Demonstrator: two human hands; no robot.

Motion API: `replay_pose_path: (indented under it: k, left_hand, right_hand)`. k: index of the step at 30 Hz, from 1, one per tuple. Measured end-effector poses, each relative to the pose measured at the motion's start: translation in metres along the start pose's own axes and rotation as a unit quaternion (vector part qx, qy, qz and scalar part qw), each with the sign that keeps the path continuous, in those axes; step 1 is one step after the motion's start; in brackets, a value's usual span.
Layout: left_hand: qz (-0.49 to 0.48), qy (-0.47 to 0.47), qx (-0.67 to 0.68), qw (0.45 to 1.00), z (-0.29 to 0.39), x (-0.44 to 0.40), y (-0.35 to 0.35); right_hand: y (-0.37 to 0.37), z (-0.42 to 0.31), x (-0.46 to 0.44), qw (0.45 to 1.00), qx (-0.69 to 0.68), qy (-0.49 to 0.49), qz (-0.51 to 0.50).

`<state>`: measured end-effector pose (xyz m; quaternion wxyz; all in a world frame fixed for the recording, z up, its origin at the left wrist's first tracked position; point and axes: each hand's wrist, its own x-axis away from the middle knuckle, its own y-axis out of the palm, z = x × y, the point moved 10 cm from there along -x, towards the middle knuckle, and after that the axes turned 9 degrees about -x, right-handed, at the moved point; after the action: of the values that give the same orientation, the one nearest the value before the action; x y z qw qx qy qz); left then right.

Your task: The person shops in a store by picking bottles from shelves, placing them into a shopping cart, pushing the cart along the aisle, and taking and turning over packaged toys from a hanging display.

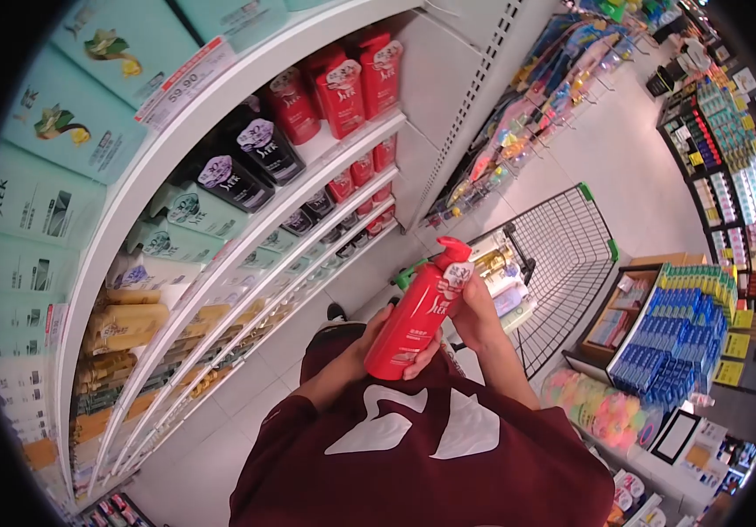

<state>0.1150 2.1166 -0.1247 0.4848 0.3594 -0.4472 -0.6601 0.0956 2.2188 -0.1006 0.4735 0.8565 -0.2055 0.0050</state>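
A red pump bottle [408, 332] with white lettering is held at a tilt in front of my chest, its red pump head at the upper right. My left hand [376, 344] wraps round the lower part of the bottle, with fingertips showing at its right edge. Near the top, my right hand [476, 314] grips the bottle's right side by the round white tag; some of its fingers are hidden behind the bottle. Similar red bottles [337, 97] stand on the shelf at the upper left, beside black ones [259, 149] with purple labels.
Shelves [246, 233] of pale green and gold bottles fill the left side. A wire shopping cart [562, 255] with several items stands just beyond my right hand. Stacked blue boxes [672, 338] are at the right. Hanging goods [527, 123] line the rack at the top.
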Motion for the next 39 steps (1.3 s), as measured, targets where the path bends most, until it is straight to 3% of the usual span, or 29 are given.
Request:
replay_pose_path:
  k: [2, 10, 15, 34, 39]
  left_hand:
    - [-0.085, 0.044, 0.111, 0.989, 0.000, -0.009, 0.021]
    - [-0.102, -0.043, 0.184, 0.977, -0.025, -0.018, 0.030]
    - [-0.195, -0.070, 0.237, 0.949, -0.029, -0.019, 0.045]
    - [-0.160, -0.065, 0.218, 0.961, -0.024, -0.024, 0.044]
    - [-0.163, -0.051, 0.253, 0.952, -0.025, -0.023, 0.037]
  right_hand:
    - [-0.007, 0.005, 0.001, 1.000, 0.006, -0.005, -0.001]
    - [-0.009, -0.010, 0.020, 0.997, -0.001, -0.076, 0.016]
    - [0.000, -0.012, 0.026, 0.994, -0.044, -0.069, -0.069]
    - [-0.003, -0.008, 0.024, 0.994, -0.054, -0.074, -0.055]
    - [-0.008, -0.008, 0.020, 0.997, -0.048, -0.067, 0.007]
